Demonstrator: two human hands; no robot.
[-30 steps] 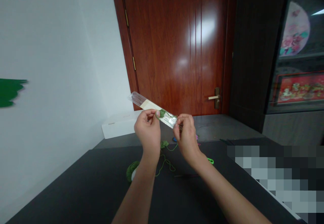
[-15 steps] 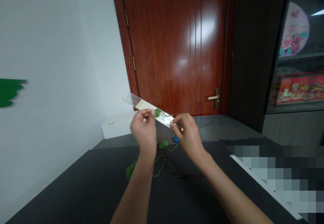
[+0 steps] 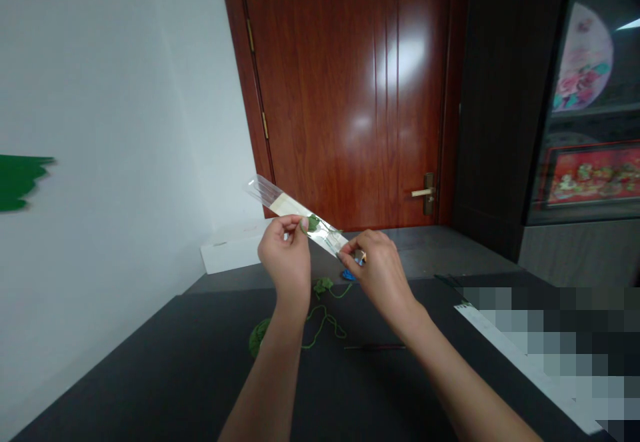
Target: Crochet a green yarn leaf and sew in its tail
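- Both hands are closed on the clear sleeve (image 3: 295, 210): the left hand (image 3: 285, 253) pinches it between thumb and forefinger beside the green crochet leaf (image 3: 313, 223), and the right hand (image 3: 381, 273) wraps its lower end, around a small metallic bit too hidden to identify.
- Sleeve hangs tilted above the black table (image 3: 125, 369), its free upper tip toward the door (image 3: 345, 95).
- A light, even pinch looks best here: it should keep the thin plastic from buckling and the leaf from bunching.
- Directly below the sleeve lie a small green crochet piece (image 3: 324, 286) and a loose green yarn strand (image 3: 320, 325), with a blue item (image 3: 349, 275) just under the right hand.
- Further down and left of the sleeve sits a green yarn ball (image 3: 257, 337); down and right, a dark hook (image 3: 373, 347).
- Well right of the sleeve, a white strip (image 3: 520, 355) lines the table's edge; the wall (image 3: 100, 95) stands well left.
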